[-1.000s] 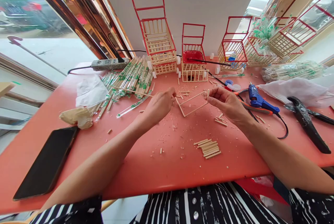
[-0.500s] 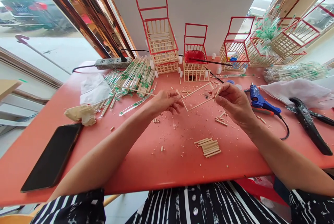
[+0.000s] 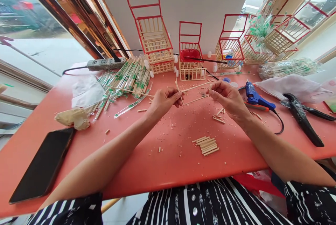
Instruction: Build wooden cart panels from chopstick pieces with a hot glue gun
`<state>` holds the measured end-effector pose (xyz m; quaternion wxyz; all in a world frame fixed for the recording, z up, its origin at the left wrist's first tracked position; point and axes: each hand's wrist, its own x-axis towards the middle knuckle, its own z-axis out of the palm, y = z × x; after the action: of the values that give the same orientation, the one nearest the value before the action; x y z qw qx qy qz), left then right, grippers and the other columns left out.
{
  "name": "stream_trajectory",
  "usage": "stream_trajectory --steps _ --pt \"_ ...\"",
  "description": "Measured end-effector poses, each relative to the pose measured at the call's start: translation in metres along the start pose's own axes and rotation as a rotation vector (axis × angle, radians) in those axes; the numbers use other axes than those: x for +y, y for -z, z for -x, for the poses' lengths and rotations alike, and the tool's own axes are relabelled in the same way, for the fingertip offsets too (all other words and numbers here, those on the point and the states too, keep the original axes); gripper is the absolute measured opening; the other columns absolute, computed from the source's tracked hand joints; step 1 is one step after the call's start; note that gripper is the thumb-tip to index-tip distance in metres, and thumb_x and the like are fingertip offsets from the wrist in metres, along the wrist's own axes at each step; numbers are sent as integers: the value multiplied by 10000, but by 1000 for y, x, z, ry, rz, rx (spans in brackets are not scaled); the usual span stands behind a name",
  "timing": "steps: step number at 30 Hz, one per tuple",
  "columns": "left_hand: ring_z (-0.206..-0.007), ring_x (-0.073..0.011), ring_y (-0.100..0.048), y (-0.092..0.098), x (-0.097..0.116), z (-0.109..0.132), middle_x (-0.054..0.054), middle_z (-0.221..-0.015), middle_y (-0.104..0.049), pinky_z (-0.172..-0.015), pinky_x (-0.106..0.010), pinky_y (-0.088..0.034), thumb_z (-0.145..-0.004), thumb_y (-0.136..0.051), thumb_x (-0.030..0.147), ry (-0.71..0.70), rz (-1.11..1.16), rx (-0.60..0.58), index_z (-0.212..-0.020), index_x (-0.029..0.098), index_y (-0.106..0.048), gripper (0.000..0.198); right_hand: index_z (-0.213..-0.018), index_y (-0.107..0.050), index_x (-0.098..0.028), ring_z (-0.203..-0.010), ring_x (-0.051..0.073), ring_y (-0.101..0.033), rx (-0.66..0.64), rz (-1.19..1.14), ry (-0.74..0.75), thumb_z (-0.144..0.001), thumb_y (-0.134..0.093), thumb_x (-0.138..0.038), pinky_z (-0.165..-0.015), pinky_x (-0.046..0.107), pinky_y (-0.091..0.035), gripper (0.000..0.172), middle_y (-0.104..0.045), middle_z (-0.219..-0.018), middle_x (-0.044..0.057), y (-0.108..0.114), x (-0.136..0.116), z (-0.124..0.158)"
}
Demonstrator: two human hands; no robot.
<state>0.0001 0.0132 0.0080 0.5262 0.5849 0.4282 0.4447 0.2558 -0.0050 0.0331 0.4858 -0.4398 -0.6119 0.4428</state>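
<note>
A thin rectangular frame of wooden sticks [image 3: 195,87] is held just above the table between my two hands. My left hand [image 3: 168,99] pinches its left end between thumb and fingers. At the right end, my right hand [image 3: 224,96] grips the short side near the corner. Below lies a small row of short cut sticks [image 3: 207,145] on the red table [image 3: 162,169]. Crumbs and a few loose stick pieces [image 3: 218,119] are scattered around.
Behind stand several stick carts with red handles [image 3: 154,43]. Wrapped sticks [image 3: 131,78], a power strip [image 3: 105,64] and a phone [image 3: 43,163] are at left. A blue glue gun [image 3: 258,97] and black-handled cutters [image 3: 304,120] lie at right.
The view has shifted slightly, moving the scene leftward. My left hand has closed on the frame's left end, its thumb now pressed against the stick. The frame appears tilted flatter.
</note>
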Motion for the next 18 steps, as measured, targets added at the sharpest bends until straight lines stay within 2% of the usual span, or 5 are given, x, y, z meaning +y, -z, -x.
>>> stream_trajectory --steps 4,9,18 --pt "-620 -148 -701 -8 4 1 -53 -681 -749 -621 -265 -589 -919 -732 356 -69 -64 33 -793 171 -746 224 -881 -703 -237 -874 185 -606 91 155 108 -859 -866 -502 -797 348 -492 312 -720 -988 49 -8 -7 4" --pt "-619 -146 -686 -18 5 3 -38 -690 -752 -624 -263 -582 -894 -725 345 -88 -130 77 -775 187 -741 199 -861 -707 -230 -818 182 -611 11 199 57 -872 -828 -502 -775 350 -492 297 -727 -882 37 -20 -7 8" --pt "-639 -159 -716 -29 -1 21 -27 -684 -738 -678 -279 -613 -892 -740 386 -58 -85 16 -772 187 -732 232 -845 -749 -226 -719 158 -614 -19 347 24 -895 -775 -382 -696 317 -483 166 -747 -791 20 -28 2 13"
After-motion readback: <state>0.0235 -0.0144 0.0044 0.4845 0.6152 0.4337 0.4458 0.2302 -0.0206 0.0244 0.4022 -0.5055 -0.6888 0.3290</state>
